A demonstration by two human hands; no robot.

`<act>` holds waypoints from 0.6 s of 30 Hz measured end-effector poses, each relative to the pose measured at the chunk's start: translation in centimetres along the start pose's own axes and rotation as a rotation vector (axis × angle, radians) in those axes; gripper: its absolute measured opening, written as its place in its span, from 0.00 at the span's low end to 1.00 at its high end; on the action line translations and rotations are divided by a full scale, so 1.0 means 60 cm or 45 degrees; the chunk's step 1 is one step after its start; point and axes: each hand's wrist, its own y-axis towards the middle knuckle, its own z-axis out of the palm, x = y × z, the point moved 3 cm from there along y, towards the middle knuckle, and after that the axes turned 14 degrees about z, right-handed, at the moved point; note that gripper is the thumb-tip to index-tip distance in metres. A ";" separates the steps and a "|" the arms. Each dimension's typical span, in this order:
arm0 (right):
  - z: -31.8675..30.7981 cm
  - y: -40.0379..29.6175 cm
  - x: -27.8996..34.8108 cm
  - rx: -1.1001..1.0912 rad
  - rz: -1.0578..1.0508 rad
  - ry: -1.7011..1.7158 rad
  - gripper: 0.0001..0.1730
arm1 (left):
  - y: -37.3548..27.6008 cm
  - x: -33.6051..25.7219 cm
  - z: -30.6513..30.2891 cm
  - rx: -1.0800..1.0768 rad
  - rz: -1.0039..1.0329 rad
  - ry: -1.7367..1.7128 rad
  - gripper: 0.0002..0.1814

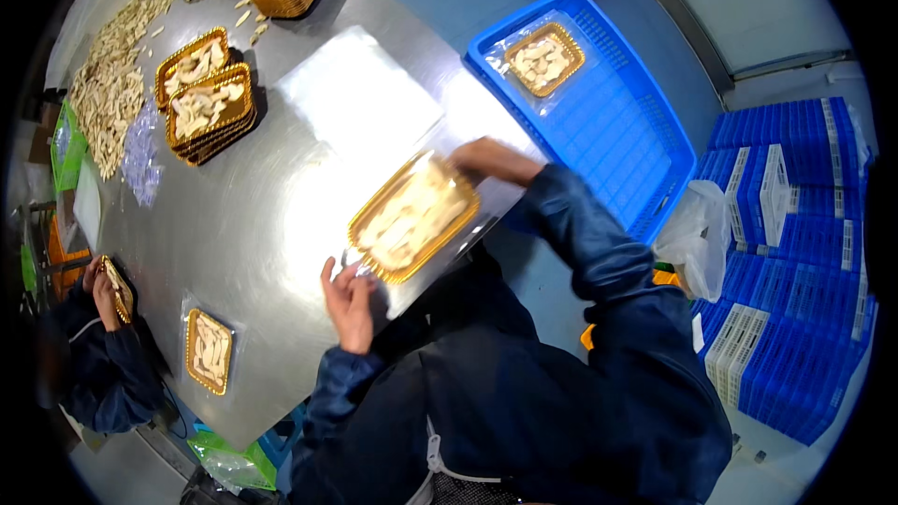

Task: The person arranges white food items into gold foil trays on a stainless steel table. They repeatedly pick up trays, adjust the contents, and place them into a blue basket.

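A gold plastic tray of pale dried slices [414, 221] lies tilted between my two hands at the steel table's near edge, with clear film around it. My right hand [484, 158], slightly blurred, is at the tray's upper right end, its fingers partly hidden. At the lower left corner my left hand [351, 305] touches the film, fingers curled; how firmly it grips is unclear. Beyond the tray lies a stack of clear plastic bags [361, 88], bright with glare. Gold trays with slices [210, 109] stand stacked farther left.
A blue plastic crate [603, 119] holding one wrapped tray [544, 59] adjoins the table's right edge. Loose slices [109, 91] are heaped at the far left, near small clear packets [142, 154]. Another person's hands [105, 294] hold a tray at left; a wrapped tray [209, 352] lies nearby.
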 end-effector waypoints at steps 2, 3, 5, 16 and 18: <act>-0.140 -0.020 -0.035 -0.152 0.119 -0.010 0.18 | 0.060 -0.010 0.124 0.098 -0.015 -0.151 0.33; -0.204 -0.021 -0.048 -0.258 0.146 -0.033 0.19 | 0.089 -0.012 0.187 0.143 -0.020 -0.211 0.34; -0.323 -0.023 -0.075 -0.482 0.276 0.142 0.21 | 0.153 0.011 0.289 0.273 -0.006 -0.182 0.35; -0.647 0.098 -0.278 -0.227 0.414 0.479 0.17 | 0.231 0.040 0.507 0.478 -0.001 0.066 0.30; -0.626 0.127 -0.276 -0.267 0.331 0.429 0.16 | 0.194 0.025 0.475 0.479 -0.039 0.120 0.30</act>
